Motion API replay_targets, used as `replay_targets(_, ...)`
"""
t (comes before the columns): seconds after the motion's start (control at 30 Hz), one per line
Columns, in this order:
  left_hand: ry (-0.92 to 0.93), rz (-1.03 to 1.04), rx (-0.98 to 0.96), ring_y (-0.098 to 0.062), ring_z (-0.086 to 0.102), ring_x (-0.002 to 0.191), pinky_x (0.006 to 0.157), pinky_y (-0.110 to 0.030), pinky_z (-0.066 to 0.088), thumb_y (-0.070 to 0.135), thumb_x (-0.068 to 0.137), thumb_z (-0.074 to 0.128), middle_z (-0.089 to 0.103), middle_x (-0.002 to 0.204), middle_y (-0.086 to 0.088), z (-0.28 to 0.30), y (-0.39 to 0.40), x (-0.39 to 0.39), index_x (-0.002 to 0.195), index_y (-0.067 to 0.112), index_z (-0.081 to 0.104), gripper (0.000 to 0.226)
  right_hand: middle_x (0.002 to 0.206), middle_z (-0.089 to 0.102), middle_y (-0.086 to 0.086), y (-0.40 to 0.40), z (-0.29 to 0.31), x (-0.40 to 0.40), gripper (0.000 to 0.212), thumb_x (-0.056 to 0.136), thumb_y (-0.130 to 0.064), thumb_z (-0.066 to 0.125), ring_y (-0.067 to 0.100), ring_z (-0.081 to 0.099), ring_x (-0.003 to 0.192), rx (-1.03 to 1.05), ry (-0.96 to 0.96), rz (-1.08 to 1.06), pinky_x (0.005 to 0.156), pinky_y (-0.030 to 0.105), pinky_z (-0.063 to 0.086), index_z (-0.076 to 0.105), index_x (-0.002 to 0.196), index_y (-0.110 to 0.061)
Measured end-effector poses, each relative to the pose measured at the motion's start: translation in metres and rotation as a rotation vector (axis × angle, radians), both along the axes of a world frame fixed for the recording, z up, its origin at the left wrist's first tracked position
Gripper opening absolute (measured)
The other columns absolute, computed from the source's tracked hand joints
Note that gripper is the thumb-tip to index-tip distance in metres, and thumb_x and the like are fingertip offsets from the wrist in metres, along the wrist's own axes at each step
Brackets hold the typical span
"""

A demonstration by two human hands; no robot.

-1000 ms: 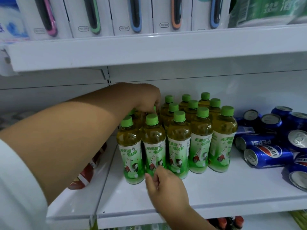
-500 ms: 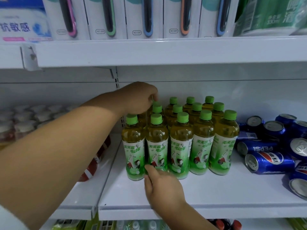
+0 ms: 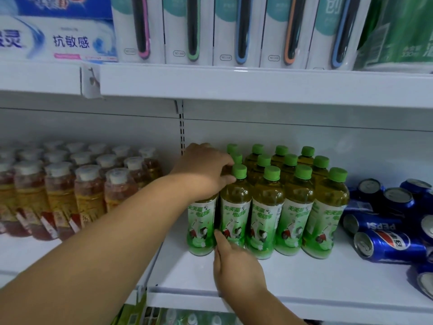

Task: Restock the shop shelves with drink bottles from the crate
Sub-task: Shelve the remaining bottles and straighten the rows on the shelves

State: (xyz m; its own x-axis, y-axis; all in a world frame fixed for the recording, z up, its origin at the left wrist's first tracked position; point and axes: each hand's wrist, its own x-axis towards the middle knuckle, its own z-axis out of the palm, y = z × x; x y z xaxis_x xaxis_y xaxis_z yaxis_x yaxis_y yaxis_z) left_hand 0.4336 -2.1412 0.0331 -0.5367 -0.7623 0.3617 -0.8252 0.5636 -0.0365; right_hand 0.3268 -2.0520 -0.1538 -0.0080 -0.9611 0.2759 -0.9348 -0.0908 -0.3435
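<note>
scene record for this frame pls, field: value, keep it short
shelf: white shop shelf, middle level
task item: green-capped tea bottles, upright in rows
left hand: left hand over the top of the front-left bottle, fingers curled at its neck
right hand: right hand at the base of the second front bottle, fingers touching its label
left of group: white-capped amber bottles
right of group: Pepsi cans lying on their sides
above: boxed items on the upper shelf
</note>
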Motion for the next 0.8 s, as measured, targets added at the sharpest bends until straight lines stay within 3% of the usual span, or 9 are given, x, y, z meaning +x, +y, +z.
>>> replay_targets(0.1, 0.084, -0.020, 0.019, -0.020, 0.057, 0.115, 0.094, -0.035, 0.039, 0.056, 0.092, 0.062, 0.066, 0.121, 0.008, -0.0014, 0.0004, 0.0023, 0.130, 0.037, 0.062, 0.042, 0.117, 0.066, 0.001, -0.0013, -0.0019, -0.0004, 0.057, 0.105, -0.029, 0.033, 0.023, 0.062, 0.097, 0.003, -0.008, -0.009, 0.068, 0.031, 0.042, 0.018, 0.159, -0.033)
replay_targets(0.3, 0.202, -0.072, 0.161, -0.014, 0.059, 0.122, 0.095, -0.025, 0.039, 0.046, 0.090, 0.071, 0.064, 0.133, 0.012, -0.0013, 0.0015, 0.0057, 0.138, 0.045, 0.055, 0.050, 0.119, 0.065, 0.001, -0.0022, -0.0053, -0.0013, 0.057, 0.104, -0.029, 0.034, 0.024, 0.061, 0.100, -0.011, 0.021, -0.002, 0.073, 0.031, 0.042, 0.019, 0.159, -0.030)
replay_targets(0.43, 0.204, -0.069, 0.164, -0.015, 0.059, 0.123, 0.095, -0.025, 0.039, 0.043, 0.092, 0.070, 0.063, 0.135, 0.011, -0.0030, 0.0008, 0.0055, 0.141, 0.043, 0.054, 0.051, 0.120, 0.066, 0.004, -0.0020, -0.0043, -0.0008, 0.057, 0.104, -0.027, 0.035, 0.026, 0.062, 0.100, -0.008, -0.005, 0.012, 0.075, 0.032, 0.046, 0.022, 0.159, -0.028)
replay_targets(0.63, 0.198, -0.075, 0.210, -0.018, 0.059, 0.124, 0.102, -0.032, 0.045, 0.038, 0.094, 0.070, 0.062, 0.139, 0.008, 0.0000, 0.0020, 0.0035, 0.142, 0.041, 0.053, 0.051, 0.115, 0.065, 0.006, -0.0048, 0.0005, 0.0007, 0.056, 0.105, -0.023, 0.034, 0.028, 0.063, 0.097, 0.032, 0.003, -0.021, 0.065, 0.031, 0.037, 0.019, 0.159, -0.029)
replay_targets(0.8, 0.214, -0.059, 0.200, -0.017, 0.058, 0.122, 0.094, -0.030, 0.044, 0.038, 0.092, 0.071, 0.062, 0.137, 0.008, 0.0010, 0.0042, 0.0039, 0.142, 0.036, 0.054, 0.053, 0.111, 0.065, 0.007, -0.0027, 0.0015, 0.0012, 0.055, 0.105, -0.022, 0.036, 0.030, 0.063, 0.094, 0.032, 0.018, -0.034, 0.064, 0.031, 0.040, 0.022, 0.157, -0.029)
